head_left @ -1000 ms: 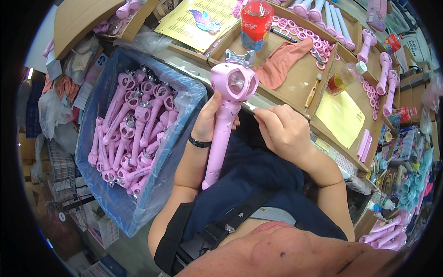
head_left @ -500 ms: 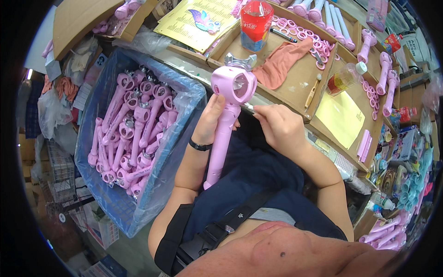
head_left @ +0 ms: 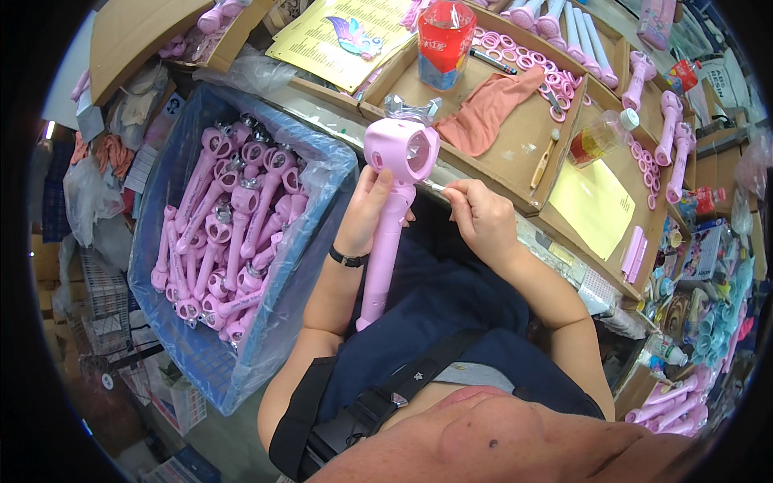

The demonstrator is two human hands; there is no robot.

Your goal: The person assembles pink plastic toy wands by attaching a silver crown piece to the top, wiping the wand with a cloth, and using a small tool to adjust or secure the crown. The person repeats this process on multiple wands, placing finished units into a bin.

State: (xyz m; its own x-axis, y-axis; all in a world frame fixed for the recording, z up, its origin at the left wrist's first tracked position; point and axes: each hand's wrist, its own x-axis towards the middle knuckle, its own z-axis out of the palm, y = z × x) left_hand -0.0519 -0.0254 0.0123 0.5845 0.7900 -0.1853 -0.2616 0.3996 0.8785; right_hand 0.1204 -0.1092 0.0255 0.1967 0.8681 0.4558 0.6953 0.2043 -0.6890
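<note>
A pink toy wand (head_left: pixel 386 249) with a round, open-sided head and a silver crown-like top stands nearly upright in front of me. My left hand (head_left: pixel 364 213) is closed around its neck, thumb just below the head. To the right of the neck, my right hand (head_left: pixel 483 217) pinches a thin, pale, silvery piece (head_left: pixel 433 185). The tip of that piece points at the wand's neck; whether it touches cannot be made out, and the rest is hidden in my fingers.
At left a blue crate (head_left: pixel 149 249) lined with clear plastic holds many similar wands. Cardboard trays (head_left: pixel 515 173) beyond my hands carry pink rings (head_left: pixel 555 80), an orange cloth (head_left: pixel 491 113), a red cup (head_left: pixel 444 48), a clear bottle (head_left: pixel 600 138) and yellow paper (head_left: pixel 592 205).
The wand and my left hand have shifted slightly left. My right hand has turned a little, and more of the thin silvery piece shows between it and the wand.
</note>
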